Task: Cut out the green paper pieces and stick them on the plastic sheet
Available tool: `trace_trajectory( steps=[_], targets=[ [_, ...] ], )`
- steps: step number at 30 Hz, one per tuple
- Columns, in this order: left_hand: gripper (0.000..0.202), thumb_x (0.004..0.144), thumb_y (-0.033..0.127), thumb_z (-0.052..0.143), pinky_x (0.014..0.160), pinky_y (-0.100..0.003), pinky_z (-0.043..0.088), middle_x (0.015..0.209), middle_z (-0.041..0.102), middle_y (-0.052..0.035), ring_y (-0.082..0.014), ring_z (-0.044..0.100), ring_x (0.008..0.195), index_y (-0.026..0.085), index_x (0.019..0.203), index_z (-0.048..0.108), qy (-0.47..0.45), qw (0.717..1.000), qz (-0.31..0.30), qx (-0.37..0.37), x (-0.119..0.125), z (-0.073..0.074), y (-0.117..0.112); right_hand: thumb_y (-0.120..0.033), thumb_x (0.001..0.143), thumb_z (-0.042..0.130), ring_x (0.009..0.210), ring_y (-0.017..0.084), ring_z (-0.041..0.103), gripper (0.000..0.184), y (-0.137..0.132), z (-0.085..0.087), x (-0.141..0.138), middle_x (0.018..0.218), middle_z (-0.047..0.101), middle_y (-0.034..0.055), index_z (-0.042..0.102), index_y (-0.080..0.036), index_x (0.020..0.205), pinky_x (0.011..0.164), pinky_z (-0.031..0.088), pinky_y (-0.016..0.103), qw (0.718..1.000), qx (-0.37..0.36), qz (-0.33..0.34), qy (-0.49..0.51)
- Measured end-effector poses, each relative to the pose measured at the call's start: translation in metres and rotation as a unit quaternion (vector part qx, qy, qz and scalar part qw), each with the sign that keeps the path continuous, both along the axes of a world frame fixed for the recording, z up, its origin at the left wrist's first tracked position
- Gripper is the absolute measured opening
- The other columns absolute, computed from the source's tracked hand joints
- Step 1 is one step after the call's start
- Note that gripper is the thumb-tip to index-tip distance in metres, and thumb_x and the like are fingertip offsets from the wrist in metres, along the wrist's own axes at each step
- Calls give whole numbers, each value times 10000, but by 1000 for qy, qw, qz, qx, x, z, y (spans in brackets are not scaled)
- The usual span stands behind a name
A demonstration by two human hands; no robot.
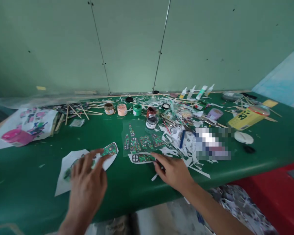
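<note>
At left, shows white printed sheet (60,186) with green print, then rounded green patterned end (110,149) with white margin; cannot tell whether joined, middle being hidden. Right of these, shows narrow paper strip (143,158), white-edged, green and dark print, pale round mark near left end.

Around, left to right: includes pink container (17,137), thin wooden sticks (67,115), open paint jars (122,110) in brown, peach, green and dark red, and clear sheet (142,130) bearing patterned cut pieces (135,144), just beyond strip. Farther right, includes heaped white paper scraps (176,135), crowding close to right grip (175,173), and yellow-labelled container (245,118) on its side.

For printed sheet: lies on green counter (31,169), partly covered by left grip (88,176); fingers bent and blurred, cannot tell whether clamped on paper. For strip: lies just left of right grip, right end at thumb and index; cannot tell whether pinched or merely touched.
</note>
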State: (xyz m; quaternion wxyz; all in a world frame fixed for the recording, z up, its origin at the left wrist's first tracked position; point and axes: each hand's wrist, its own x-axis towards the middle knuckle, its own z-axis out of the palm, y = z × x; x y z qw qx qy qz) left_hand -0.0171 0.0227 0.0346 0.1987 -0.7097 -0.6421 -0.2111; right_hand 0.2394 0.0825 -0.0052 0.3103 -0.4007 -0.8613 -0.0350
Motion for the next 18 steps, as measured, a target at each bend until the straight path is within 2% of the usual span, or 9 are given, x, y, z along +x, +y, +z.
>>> trace_trajectory(
  steps=[1, 2, 4, 6, 8, 10, 13, 18],
  targets=[
    [366, 874, 82, 409, 895, -428, 508, 1159, 640, -76, -251, 599, 1047, 244, 1080, 665, -17, 997, -72, -11, 20, -1, 0, -222, 929, 420, 567, 141, 659, 281, 1, 2, 2, 767, 738, 24, 630, -173, 1108, 485, 387, 255, 999, -22, -30, 16],
    [375, 864, 81, 411, 854, -382, 522, 1138, 651, -57, -220, 611, 1000, 257, 1086, 657, -31, 992, -115, -36, 39, -5, 0, -230, 925, 423, 582, 150, 669, 254, 1, 4, 4, 774, 740, 29, 622, -173, 1073, 487, 398, 253, 997, -45, -59, 24],
    [337, 873, 182, 468, 808, -399, 530, 1184, 643, -59, -240, 613, 1008, 261, 1163, 621, -32, 988, -136, -61, 71, -17, 0, -220, 919, 405, 610, 170, 681, 240, 2, 8, 10, 797, 739, 41, 606, -176, 1042, 494, 415, 256, 992, -82, -99, 16],
    [401, 871, 291, 517, 899, -458, 505, 1263, 611, -99, -283, 586, 1108, 215, 1261, 569, -14, 991, -126, -50, 89, -31, -1, -207, 928, 376, 648, 175, 687, 266, 1, 13, 17, 876, 743, 57, 609, -187, 1056, 510, 427, 258, 990, -98, -100, -11],
    [459, 868, 367, 538, 987, -486, 459, 1299, 599, -98, -294, 558, 1177, 206, 1298, 543, 12, 989, -138, -45, 92, -42, -5, -223, 951, 369, 658, 167, 684, 303, -1, 18, 20, 914, 744, 53, 623, -213, 1118, 514, 422, 253, 990, -108, -77, -49],
    [477, 874, 409, 531, 1026, -477, 430, 1322, 596, -87, -289, 544, 1206, 195, 1300, 542, 36, 986, -156, -36, 87, -49, -10, -246, 963, 384, 630, 163, 674, 340, -4, 20, 18, 863, 743, 36, 623, -249, 1205, 490, 390, 253, 988, -110, -55, -90],
    [459, 885, 409, 513, 1029, -455, 421, 1327, 605, -71, -277, 547, 1205, 171, 1275, 558, 52, 984, -167, -18, 80, -50, -15, -232, 948, 403, 572, 159, 650, 396, -8, 22, 6, 777, 724, 24, 606, -277, 1285, 457, 321, 264, 985, -109, -39, -130],
    [431, 874, 388, 516, 989, -445, 435, 1319, 609, -70, -274, 555, 1196, 194, 1255, 574, 57, 984, -171, -2, 78, -49, -13, -217, 917, 434, 518, 136, 609, 409, -6, 20, -15, 735, 713, 5, 624, -301, 1270, 450, 239, 279, 982, -118, -20, -144]
  ],
)
